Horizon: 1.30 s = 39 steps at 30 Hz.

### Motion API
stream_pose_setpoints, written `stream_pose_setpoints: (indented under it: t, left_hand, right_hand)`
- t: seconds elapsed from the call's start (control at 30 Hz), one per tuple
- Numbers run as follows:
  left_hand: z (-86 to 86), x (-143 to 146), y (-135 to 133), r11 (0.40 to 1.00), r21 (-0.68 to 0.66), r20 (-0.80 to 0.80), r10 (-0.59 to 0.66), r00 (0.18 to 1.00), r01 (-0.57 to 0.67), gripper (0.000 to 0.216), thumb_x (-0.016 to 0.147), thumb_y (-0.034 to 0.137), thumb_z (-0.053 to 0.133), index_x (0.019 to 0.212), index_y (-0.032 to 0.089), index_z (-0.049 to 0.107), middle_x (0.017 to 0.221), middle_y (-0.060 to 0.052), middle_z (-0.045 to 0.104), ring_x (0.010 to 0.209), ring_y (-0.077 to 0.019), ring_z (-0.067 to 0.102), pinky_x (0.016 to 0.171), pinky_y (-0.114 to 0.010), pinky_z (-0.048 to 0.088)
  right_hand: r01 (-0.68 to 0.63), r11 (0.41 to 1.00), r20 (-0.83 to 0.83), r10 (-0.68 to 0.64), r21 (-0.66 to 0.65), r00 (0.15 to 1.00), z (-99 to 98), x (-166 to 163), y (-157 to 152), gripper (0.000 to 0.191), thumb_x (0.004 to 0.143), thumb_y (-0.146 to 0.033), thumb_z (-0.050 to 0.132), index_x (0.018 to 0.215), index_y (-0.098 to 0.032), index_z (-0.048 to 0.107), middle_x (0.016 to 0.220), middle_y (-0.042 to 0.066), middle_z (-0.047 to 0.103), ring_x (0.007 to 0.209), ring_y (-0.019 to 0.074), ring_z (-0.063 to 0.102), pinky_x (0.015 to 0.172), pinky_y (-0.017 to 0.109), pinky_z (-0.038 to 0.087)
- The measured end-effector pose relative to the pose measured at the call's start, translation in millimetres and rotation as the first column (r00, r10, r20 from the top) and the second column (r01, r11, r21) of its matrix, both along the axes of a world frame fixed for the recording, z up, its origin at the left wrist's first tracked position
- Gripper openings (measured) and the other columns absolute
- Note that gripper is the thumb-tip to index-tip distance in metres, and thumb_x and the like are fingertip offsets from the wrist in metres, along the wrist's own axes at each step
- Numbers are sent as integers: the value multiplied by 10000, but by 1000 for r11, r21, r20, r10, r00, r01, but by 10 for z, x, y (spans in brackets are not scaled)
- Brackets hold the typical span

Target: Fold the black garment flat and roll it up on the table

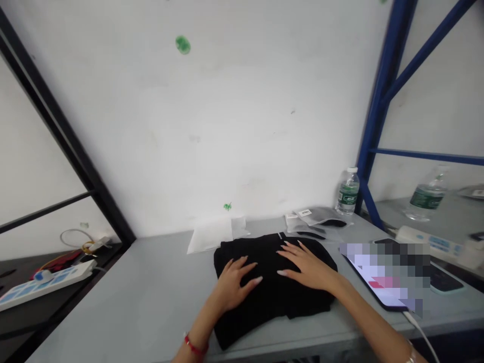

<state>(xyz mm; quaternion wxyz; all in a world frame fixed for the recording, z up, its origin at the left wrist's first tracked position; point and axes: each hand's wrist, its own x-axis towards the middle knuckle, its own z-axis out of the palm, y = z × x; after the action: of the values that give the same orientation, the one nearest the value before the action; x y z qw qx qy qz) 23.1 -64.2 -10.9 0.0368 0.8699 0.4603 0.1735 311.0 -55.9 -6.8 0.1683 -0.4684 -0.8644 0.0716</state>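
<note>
A folded black garment (272, 297) lies flat on the grey table (159, 302), close to its front edge; what kind of garment it is, I cannot tell. My left hand (235, 282) rests on its left part, fingers spread and pointing away from me. On the right part lies my right hand (304, 266), palm down with the fingers stretched out toward the left. Neither hand grips anything. Just behind the garment are a white sheet or bag (212, 236) and clear plastic packets (321, 217) with dark things inside.
Right of the garment lies a lit phone (372, 282) with a white cable (421, 330), beside a second phone (448, 282). A water bottle (348, 194) stands against the wall by the blue frame (378, 111). Power strips (49, 285) sit beyond both sides.
</note>
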Motion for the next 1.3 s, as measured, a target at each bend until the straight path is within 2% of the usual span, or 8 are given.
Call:
stream_pose_setpoints:
  t: [0.17,0.33,0.47,0.7,0.87,0.97,1.1,1.3]
  left_hand:
    - [187,-186,554,971,157,185,150,971,-180,328,900,325,542,1190,229,663,1181,-86,707,1137,-265,640,1061,-493,448]
    - [-45,-614,777,960,173,308,161,938,-221,338,822,361,600,1134,254,675,1071,-66,743,997,-257,695,903,-436,562]
    - [-108,-660,766,955,135,360,200,911,-263,319,787,303,595,1084,243,694,984,-61,757,923,-257,702,886,-452,551]
    - [269,-482,496,956,182,327,162,931,-230,227,713,191,538,861,256,697,812,-11,726,842,-217,678,1086,-525,375]
    - [357,-410,338,985,121,274,83,958,-119,210,680,211,493,768,250,679,761,-1,688,915,-236,647,1158,-592,195]
    - [310,-233,291,968,163,261,143,955,-190,267,840,258,432,829,236,698,914,-43,723,1045,-267,620,1147,-647,139]
    - [183,153,209,959,241,171,113,979,-153,388,936,272,419,1280,242,597,1349,-90,603,1293,-269,502,1185,-591,142]
    - [-27,472,104,995,-28,-60,-97,993,96,552,971,500,409,1491,329,338,1564,-82,338,1448,-318,297,1161,-617,225]
  right_hand:
    - [118,985,-25,-116,125,993,208,-153,543,497,898,-324,572,1358,-137,544,1484,189,444,1434,320,318,1192,515,228]
    - [124,984,-99,-112,127,989,-149,-142,762,380,832,-263,640,1203,-178,628,1442,185,485,1416,352,343,1130,541,348]
    - [117,984,-171,-93,137,981,-245,-104,728,212,815,-155,609,1019,-215,601,1445,136,466,1446,306,292,1136,518,346]
    - [21,993,-231,6,115,973,52,-81,500,213,747,-41,520,850,-226,545,1451,96,438,1473,269,215,1140,493,337]
    - [9,997,-197,6,76,980,76,1,448,249,711,-10,478,721,-215,619,1452,78,448,1475,287,202,1121,522,345]
    - [22,998,-189,-11,56,982,48,1,482,309,724,-15,454,676,-220,680,1418,65,490,1460,292,243,1119,540,344]
    - [20,998,-173,-9,60,985,29,-41,510,326,726,-25,455,641,-218,704,1397,72,511,1447,292,273,1131,521,337]
    - [119,979,-200,-85,164,976,-36,67,571,233,776,-93,505,835,-230,685,1360,96,533,1407,297,341,1123,530,340]
